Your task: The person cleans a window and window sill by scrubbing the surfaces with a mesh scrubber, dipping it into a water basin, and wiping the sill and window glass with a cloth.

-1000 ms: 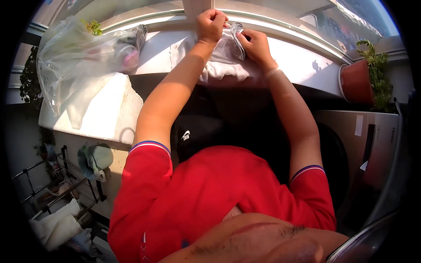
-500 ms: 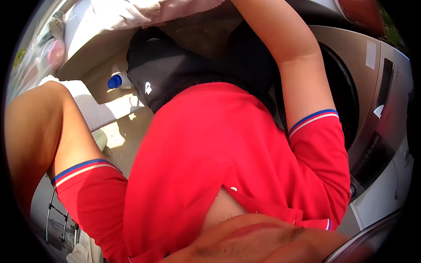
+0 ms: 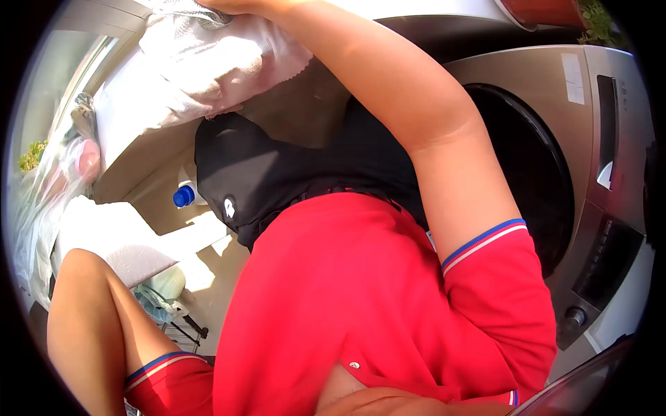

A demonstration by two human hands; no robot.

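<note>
My right hand [image 3: 232, 5] is at the top edge, mostly cut off, touching or just over a grey-white mesh cloth [image 3: 191, 12]. How its fingers are closed cannot be made out. Beneath the mesh cloth, a crumpled white cloth [image 3: 222, 62] drapes over the front edge of the white sill [image 3: 132, 114]. My left arm is sharply bent at the lower left, and my left hand is out of view.
On the left are a clear plastic bag [image 3: 45, 201] with a pink item and a white foam block [image 3: 114, 239]. A blue-capped bottle [image 3: 184, 196] stands below the sill. A front-loading washing machine [image 3: 569, 139] and a plant pot [image 3: 544, 12] are on the right.
My left hand has left the cloth and gone out of view, its arm now bent back. The view has swung down and turned; my right hand stays by the mesh cloth.
</note>
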